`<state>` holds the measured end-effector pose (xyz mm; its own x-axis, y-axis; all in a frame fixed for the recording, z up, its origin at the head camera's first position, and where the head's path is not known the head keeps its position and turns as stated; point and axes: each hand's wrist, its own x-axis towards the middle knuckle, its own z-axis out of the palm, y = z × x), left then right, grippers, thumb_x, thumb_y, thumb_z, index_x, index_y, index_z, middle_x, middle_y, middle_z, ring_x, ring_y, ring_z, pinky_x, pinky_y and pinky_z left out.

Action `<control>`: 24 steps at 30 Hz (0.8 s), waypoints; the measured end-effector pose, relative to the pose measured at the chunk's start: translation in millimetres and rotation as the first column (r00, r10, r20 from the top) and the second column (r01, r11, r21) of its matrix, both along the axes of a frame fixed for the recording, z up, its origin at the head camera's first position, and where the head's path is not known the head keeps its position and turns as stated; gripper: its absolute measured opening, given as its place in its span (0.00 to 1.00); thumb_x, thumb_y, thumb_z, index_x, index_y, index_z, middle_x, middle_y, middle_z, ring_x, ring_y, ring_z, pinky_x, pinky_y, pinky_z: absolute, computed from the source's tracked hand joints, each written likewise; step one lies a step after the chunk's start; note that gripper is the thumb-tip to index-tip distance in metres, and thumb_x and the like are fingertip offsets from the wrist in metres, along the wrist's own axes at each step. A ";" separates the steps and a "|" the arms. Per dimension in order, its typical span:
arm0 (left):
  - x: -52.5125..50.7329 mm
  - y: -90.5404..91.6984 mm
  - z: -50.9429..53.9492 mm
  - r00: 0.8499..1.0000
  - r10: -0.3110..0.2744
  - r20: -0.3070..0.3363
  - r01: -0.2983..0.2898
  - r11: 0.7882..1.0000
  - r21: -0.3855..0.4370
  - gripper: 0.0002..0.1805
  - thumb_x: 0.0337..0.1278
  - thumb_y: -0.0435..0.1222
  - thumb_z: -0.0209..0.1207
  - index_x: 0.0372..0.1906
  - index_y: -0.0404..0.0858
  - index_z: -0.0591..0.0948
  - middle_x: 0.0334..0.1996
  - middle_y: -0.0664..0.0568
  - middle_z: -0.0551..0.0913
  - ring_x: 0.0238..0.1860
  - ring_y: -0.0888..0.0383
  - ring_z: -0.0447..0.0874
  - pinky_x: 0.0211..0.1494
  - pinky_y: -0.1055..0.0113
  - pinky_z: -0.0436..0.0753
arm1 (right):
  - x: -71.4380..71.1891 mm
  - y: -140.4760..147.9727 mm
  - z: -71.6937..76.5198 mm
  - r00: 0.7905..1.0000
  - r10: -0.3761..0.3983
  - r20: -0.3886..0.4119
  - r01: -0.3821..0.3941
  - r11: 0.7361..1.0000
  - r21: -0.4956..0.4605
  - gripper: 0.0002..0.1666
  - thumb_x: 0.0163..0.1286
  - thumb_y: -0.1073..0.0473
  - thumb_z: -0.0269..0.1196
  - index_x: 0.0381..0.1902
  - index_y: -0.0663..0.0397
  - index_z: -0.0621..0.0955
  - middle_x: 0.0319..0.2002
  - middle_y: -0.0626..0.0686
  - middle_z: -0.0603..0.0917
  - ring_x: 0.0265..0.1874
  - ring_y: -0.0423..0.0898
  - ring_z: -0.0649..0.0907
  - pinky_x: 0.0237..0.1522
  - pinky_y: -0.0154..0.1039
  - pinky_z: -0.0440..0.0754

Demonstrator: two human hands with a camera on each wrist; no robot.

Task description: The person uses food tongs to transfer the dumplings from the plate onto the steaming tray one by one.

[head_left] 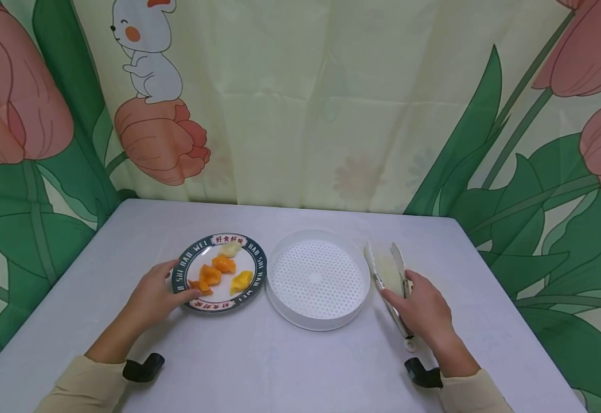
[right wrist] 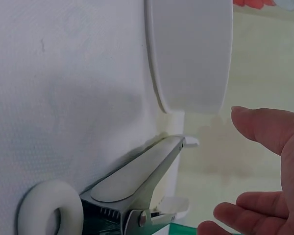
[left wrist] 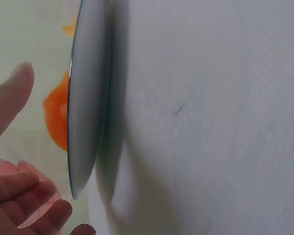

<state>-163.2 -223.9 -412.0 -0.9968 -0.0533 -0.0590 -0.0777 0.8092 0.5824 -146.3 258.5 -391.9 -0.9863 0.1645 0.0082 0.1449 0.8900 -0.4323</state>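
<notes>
A round plate (head_left: 230, 295) with a dark lettered rim lies on the left of the table, bearing orange pieces (head_left: 210, 274), a yellow piece (head_left: 241, 281) and a pale one (head_left: 230, 249). Beside its left edge is my left hand (head_left: 151, 295), thumb and fingers spread; the left wrist view shows a gap between them and the plate. On the right lie metal tongs (right wrist: 142, 171), arms spread apart, with a white ring (right wrist: 51, 208) at the near end. My right hand (head_left: 424, 304) hovers over the tongs with its fingers loose, apart from them in the right wrist view.
Between the plate and the tongs stands a round white tray (head_left: 318, 324) with a perforated surface, close against the plate's right rim. A white cloth covers the table (head_left: 280, 373). Behind the table hangs a curtain (head_left: 290, 115) with a rabbit and tulips.
</notes>
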 end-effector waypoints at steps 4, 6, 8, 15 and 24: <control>-2.1 -1.0 -4.1 1.000 0.009 0.027 -0.010 1.000 0.011 0.56 0.52 0.51 0.73 0.72 0.21 0.57 0.68 0.22 0.60 0.66 0.27 0.60 0.62 0.35 0.72 | -1.8 2.4 -4.5 1.000 -0.003 0.009 0.003 1.000 -0.002 0.50 0.66 0.40 0.64 0.70 0.72 0.64 0.63 0.75 0.71 0.53 0.67 0.77 0.48 0.65 0.80; -3.0 -1.5 -5.9 0.999 0.013 0.037 -0.014 1.000 0.015 0.56 0.51 0.51 0.73 0.72 0.21 0.57 0.68 0.22 0.59 0.66 0.28 0.61 0.62 0.36 0.72 | -2.8 3.1 -6.4 1.000 -0.003 0.010 0.003 1.000 -0.003 0.50 0.66 0.40 0.65 0.70 0.72 0.64 0.63 0.75 0.71 0.52 0.67 0.77 0.48 0.65 0.80; -3.4 -1.9 -7.0 0.999 0.016 0.047 -0.017 1.000 0.019 0.57 0.51 0.52 0.73 0.73 0.21 0.56 0.68 0.22 0.59 0.66 0.28 0.61 0.63 0.36 0.71 | -3.3 3.4 -8.4 1.000 -0.005 0.013 0.005 1.000 -0.004 0.50 0.65 0.40 0.65 0.70 0.72 0.64 0.62 0.75 0.72 0.52 0.66 0.77 0.48 0.65 0.81; -3.9 -2.7 -10.2 0.996 0.039 0.081 -0.042 0.999 0.029 0.56 0.50 0.47 0.75 0.73 0.21 0.56 0.67 0.22 0.60 0.65 0.28 0.63 0.62 0.38 0.73 | -4.7 4.5 -13.1 1.000 -0.009 0.009 0.009 1.000 -0.008 0.48 0.64 0.43 0.68 0.69 0.72 0.66 0.60 0.74 0.74 0.49 0.65 0.79 0.46 0.64 0.82; -2.9 -4.8 -11.8 0.995 0.055 0.086 -0.057 0.998 0.020 0.56 0.48 0.45 0.76 0.73 0.23 0.56 0.66 0.23 0.62 0.63 0.29 0.65 0.62 0.38 0.73 | -8.3 7.6 -20.4 1.000 -0.009 0.006 0.009 0.999 -0.031 0.47 0.64 0.47 0.68 0.68 0.75 0.66 0.59 0.76 0.73 0.50 0.66 0.78 0.48 0.64 0.81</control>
<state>-166.1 -228.7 -423.7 -0.9836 -0.1067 -0.1451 -0.1726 0.7887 0.5901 -154.6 266.1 -412.3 -0.9848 0.1737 -0.0031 0.1557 0.8747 -0.4589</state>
